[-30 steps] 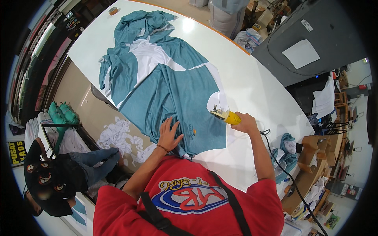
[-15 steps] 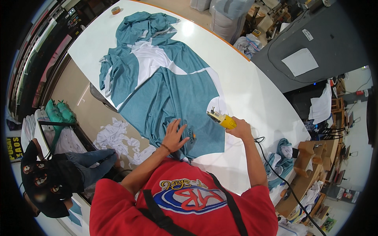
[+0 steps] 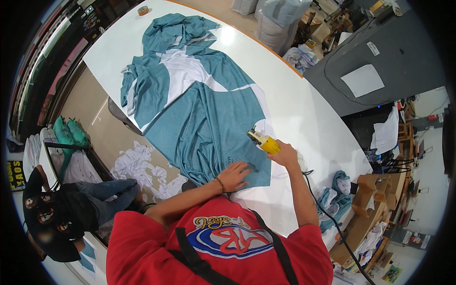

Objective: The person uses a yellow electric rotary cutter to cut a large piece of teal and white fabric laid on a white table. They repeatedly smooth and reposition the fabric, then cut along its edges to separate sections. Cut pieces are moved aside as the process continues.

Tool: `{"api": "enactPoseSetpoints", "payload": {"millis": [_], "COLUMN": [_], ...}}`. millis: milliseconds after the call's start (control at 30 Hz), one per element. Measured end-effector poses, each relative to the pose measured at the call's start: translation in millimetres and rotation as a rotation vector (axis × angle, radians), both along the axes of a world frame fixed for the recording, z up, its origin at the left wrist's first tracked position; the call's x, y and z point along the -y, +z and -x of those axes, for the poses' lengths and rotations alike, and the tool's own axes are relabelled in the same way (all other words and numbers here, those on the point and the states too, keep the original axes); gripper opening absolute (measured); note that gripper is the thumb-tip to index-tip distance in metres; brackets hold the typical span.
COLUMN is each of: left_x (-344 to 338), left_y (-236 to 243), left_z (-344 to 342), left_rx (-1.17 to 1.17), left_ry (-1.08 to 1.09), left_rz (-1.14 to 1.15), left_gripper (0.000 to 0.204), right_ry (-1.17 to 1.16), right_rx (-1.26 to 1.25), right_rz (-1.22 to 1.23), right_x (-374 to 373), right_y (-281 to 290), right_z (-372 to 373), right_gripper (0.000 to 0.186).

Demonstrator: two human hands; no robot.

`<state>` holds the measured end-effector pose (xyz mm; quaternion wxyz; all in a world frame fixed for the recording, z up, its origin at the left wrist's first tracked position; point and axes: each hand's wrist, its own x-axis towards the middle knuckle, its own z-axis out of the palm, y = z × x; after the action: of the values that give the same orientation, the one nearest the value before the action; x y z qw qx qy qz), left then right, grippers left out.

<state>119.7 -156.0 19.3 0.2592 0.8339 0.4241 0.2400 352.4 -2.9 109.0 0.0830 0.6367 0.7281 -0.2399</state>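
A long piece of teal and white fabric (image 3: 190, 114) lies over the white table (image 3: 304, 118), partly bunched into folds. My left hand (image 3: 234, 176) rests on its near end with fingers spread, pressing on the cloth and covering part of a dark print. Wrapped round the yellow body of a handheld electric fabric cutter (image 3: 269, 144) is my right hand (image 3: 285, 155). The cutter's metal head points away to the left, at the fabric's right edge beside a rounded white area. From near my right arm a black cord (image 3: 327, 211) trails down to the right.
A tape roll (image 3: 143, 10) sits on the table's far left corner. White scraps (image 3: 135, 164) lie on the floor at left, near another person (image 3: 61, 213). More teal and white cloth (image 3: 335, 199) is bundled at right, beside cardboard boxes (image 3: 375, 190). A grey cabinet (image 3: 375, 61) stands far right.
My left hand has slid right along the near end of the fabric, covering more of the print. The cutter in my right hand has shifted slightly left and nearer to me.
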Motion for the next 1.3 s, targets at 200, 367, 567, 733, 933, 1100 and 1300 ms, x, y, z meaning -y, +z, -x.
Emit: {"api": "enactPoseSetpoints", "payload": {"millis": [200, 367, 567, 733, 933, 1100, 1300], "left_x": [1.5, 3.1, 0.3, -7.8, -21.6, -28.2, -45.6], "left_y": [-5.9, -14.4, -25.6, -47.7, -30.7, 19.7, 20.1], "left_z": [-30.5, -42.9, -58.2, -66.6, -34.6, 41.4, 117.9], "left_rx": [-0.06, -0.121, -0.262, -0.295, 0.076, 0.394, 0.306], "left_ry": [-0.139, -0.198, -0.248, -0.239, 0.016, 0.473, 0.513], "left_rz": [-0.028, -0.049, -0.095, -0.193, 0.156, 0.162, 0.13], "left_gripper": [0.052, 0.05, 0.048, 0.039, 0.027, 0.014, 0.011], "right_ry": [0.011, 0.011, 0.067, 0.116, 0.034, -0.174, -0.522], "right_rx": [0.041, 0.008, 0.108, 0.122, 0.183, 0.078, -0.106], "right_rz": [0.038, 0.053, 0.074, 0.088, 0.107, 0.058, 0.167], "right_x": [-2.0, -2.5, -10.4, -19.1, 2.4, 70.2, 147.2], "right_y": [-3.7, -1.8, -5.2, 12.6, 19.5, 15.9, 9.3], "right_z": [-0.7, 1.2, -8.8, -40.0, -96.0, -106.4, -53.5], "right_gripper": [0.066, 0.067, 0.068, 0.066, 0.066, 0.066, 0.062]}}
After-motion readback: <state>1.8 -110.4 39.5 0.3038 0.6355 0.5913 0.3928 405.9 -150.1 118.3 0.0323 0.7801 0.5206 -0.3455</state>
